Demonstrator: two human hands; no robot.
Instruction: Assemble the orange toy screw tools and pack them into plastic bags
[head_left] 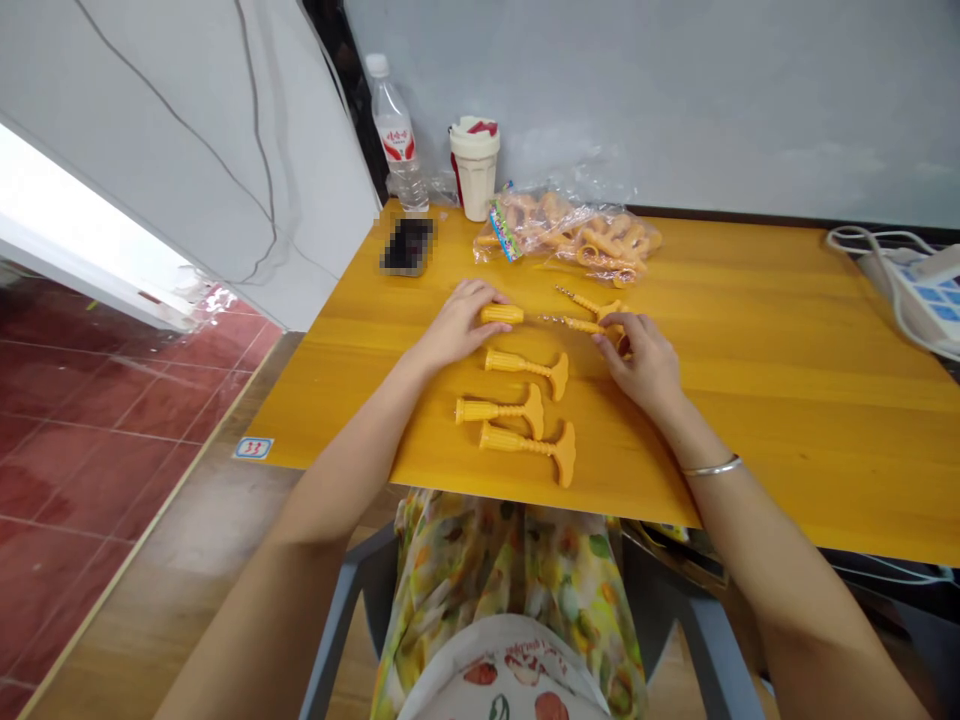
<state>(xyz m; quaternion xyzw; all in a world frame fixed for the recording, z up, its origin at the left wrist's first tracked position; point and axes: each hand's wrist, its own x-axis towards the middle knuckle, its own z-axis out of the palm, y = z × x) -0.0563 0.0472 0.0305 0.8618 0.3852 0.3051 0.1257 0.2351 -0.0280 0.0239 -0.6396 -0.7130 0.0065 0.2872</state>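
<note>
Left hand (457, 325) closed on a ribbed yellow plastic cob-shaped handle (502, 314). Right hand (641, 368) gripping a flared yellow plastic crossbar (613, 322).

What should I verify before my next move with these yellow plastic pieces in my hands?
1. Left hand on the ribbed yellow head: ok, fingers wrapped over it.
2. Right hand on the yellow stem piece: ok, fingers on its flared end.
3. Twisted metal rod seated in the ribbed yellow head: cannot tell, the joint is too small to judge.
4. Rod-tipped yellow piece beyond the right hand fitted with a head: not ok, its rod is bare.
5. Three whole ribbed pieces clear of the hands: ok, they lie in a row just below them.
</note>
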